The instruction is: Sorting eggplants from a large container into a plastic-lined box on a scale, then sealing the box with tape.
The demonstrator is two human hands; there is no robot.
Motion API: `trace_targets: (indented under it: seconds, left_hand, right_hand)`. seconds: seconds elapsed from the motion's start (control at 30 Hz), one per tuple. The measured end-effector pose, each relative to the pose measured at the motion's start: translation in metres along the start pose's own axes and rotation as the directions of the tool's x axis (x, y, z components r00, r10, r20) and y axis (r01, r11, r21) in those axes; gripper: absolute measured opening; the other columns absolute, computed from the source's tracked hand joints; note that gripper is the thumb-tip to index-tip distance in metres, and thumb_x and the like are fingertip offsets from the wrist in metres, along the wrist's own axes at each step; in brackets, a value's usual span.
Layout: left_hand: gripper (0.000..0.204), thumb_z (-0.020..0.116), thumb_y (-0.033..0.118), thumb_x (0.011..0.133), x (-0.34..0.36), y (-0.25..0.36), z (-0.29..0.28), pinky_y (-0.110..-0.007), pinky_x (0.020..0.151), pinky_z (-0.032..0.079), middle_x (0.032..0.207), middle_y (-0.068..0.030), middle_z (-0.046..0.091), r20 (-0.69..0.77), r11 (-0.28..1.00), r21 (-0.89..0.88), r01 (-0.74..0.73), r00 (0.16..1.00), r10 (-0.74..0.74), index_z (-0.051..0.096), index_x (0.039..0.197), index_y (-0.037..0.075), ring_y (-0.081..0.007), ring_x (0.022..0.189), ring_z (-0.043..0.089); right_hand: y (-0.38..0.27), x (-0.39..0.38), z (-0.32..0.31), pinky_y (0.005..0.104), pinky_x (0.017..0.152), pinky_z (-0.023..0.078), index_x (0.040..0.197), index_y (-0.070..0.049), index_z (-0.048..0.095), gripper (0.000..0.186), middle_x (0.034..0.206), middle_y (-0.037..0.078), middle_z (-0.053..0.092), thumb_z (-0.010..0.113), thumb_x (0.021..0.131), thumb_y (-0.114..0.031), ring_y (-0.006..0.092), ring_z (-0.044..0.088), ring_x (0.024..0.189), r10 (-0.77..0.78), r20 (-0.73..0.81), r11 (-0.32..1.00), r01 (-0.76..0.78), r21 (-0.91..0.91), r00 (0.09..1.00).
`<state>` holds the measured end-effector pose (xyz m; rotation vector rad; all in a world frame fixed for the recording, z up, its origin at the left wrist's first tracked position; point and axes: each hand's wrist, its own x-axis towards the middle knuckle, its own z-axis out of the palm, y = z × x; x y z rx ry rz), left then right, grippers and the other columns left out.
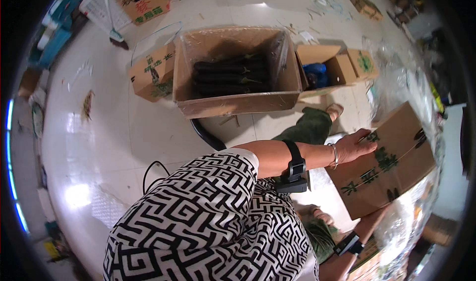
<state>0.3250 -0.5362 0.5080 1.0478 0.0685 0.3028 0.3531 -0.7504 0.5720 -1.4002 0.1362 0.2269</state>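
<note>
In the head view I count one big open carton (237,72) on the floor with about four dark aubergines (231,75) inside, two smaller boxes (152,72) beside it, and one flat brown carton (391,164) at the right, lined with clear plastic film (406,77). The left hand (354,146) lies on the top of this flat carton, arm stretched out, fingers together and flat. The right hand is hidden under the carton; only its forearm (347,253) shows, so I cannot tell its fingers.
</note>
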Motion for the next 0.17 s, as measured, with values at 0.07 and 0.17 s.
trace_targets:
  seconds: [0.07, 0.17]
  left_hand:
    - [0.064, 0.058, 0.050, 0.086, 0.005, 0.049, -0.013, -0.032, 0.094, 0.041, 0.115, -0.0102, 0.060, -0.005, 0.996, -0.013, -0.087, 0.996, 0.087, 0.044, 0.131, 0.005, -0.0207, 0.109, 0.055]
    - [0.067, 0.053, 0.057, 0.086, -0.009, 0.106, -0.084, -0.039, 0.103, 0.036, 0.126, -0.0119, 0.055, 0.241, 0.792, -0.603, 0.097, 0.968, 0.066, 0.043, 0.133, 0.012, -0.0193, 0.116, 0.051]
  right_hand:
    - [-0.045, -0.012, 0.031, 0.0429, 0.105, 0.034, 0.144, -0.011, 0.025, 0.070, 0.145, 0.012, 0.032, 0.036, 0.093, -0.058, 0.0276, 0.034, 0.131, -0.162, 0.124, 0.979, 0.175, -0.102, 0.979]
    - [-0.074, -0.039, 0.067, 0.0388, 0.114, 0.012, 0.147, -0.015, 0.020, 0.074, 0.149, 0.011, 0.026, 0.033, 0.091, -0.062, 0.0287, 0.029, 0.134, -0.381, 0.558, 0.707, 0.621, -0.339, 0.738]
